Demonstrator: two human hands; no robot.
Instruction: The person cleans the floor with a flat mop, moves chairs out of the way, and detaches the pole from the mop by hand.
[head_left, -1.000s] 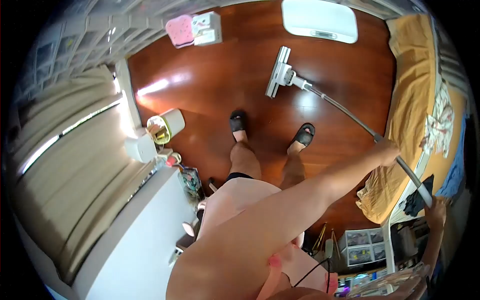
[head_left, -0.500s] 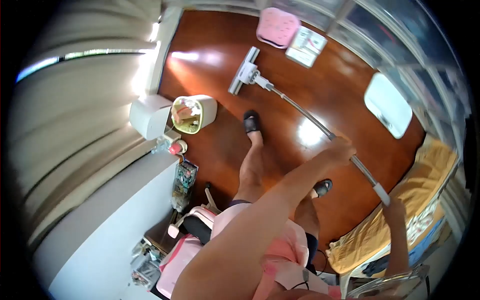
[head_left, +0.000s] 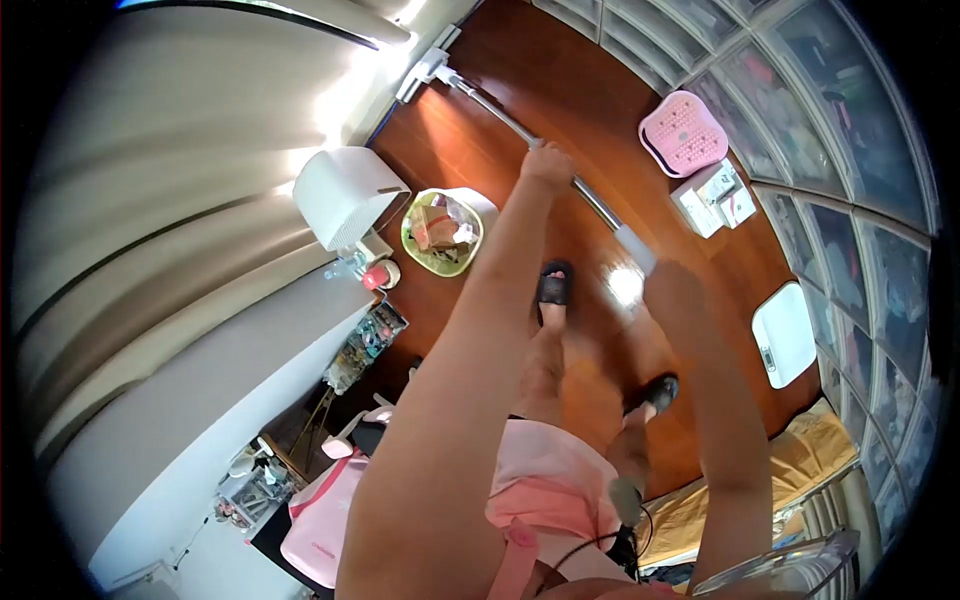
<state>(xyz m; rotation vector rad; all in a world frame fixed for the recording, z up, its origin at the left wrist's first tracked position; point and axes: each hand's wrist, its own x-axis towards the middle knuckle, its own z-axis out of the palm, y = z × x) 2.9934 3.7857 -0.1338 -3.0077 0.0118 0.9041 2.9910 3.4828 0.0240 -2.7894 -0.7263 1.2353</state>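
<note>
Right grip point(head_left: 675, 288): closed round the near end of the mop handle point(head_left: 632, 246), probably so it can push and steer from the back.
Bin point(head_left: 486, 208): standing left of the pole point(head_left: 598, 205), not touching it.
Left grip point(head_left: 548, 165): wrapped round the pole farther down, I'd guess for aiming and pressure.
Mop head point(head_left: 428, 70): way over at the floor's point(head_left: 580, 80) far-left edge, by the curtain point(head_left: 200, 130). Half a second ago it was out on open floor, beyond the bin.
</note>
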